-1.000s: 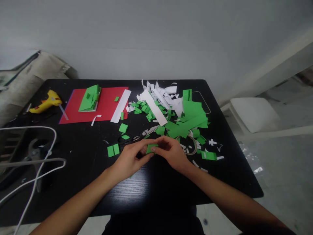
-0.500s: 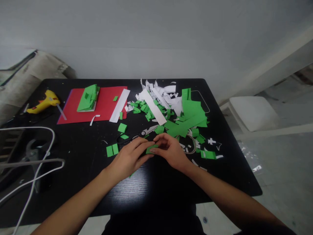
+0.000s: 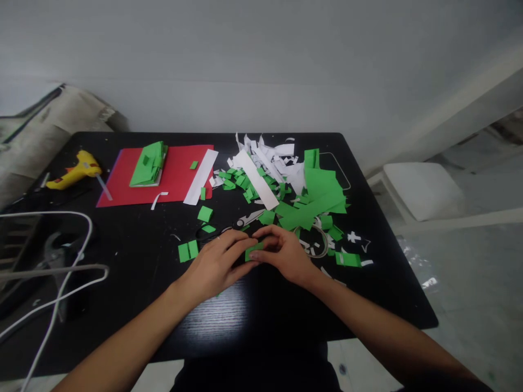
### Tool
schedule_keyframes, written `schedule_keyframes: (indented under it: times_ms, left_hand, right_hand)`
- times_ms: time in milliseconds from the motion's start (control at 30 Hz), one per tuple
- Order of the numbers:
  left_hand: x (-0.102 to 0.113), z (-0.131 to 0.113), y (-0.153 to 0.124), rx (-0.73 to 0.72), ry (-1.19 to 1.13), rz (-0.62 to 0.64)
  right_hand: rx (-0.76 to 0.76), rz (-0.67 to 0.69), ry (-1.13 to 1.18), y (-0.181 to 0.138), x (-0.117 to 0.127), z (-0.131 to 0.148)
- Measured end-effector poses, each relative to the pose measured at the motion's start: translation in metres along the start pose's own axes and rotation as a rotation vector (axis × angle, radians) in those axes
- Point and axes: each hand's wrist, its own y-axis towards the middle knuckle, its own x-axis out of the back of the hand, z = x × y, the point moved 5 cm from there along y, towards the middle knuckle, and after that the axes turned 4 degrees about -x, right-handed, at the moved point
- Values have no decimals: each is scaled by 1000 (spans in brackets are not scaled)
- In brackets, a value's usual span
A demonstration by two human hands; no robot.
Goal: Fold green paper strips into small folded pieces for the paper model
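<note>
Between my two hands is a small piece of green paper, partly covered by fingers. My left hand grips its left side, the fingers bent toward it. From the other side, my right hand pinches it between thumb and fingers. Scissors lie just beyond my hands, their blades pointing up and right and the handles partly hidden by my left hand. Small green paper pieces rest to the left. A roll of tape lies right of my right hand, among scraps.
White paper scraps and green paper sheets are heaped at the back right. On a red sheet sits a folded green paper stack. A yellow glue gun and a white cable are at the left.
My right fingers have shifted slightly left over the green piece, and the thumb has moved a little lower. Everything else on the table stays in place.
</note>
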Motion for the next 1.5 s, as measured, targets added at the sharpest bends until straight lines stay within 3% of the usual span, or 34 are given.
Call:
schedule_keyframes:
  times_ms: [733,1267,1400,1500]
  left_hand:
    - [-5,-1,-2,-23,10,64]
    - [-5,1,-1,-5,-5,19]
    - [9,-2,3,12,0,34]
    - [37,2,-2,88,64,42]
  right_hand:
    - [3,-46,-12,1,3,-3]
    - [23,-6,4,2,1,-5]
    - [6,33,64,2,-3,-5]
    - [18,54,110,3,-6,-4]
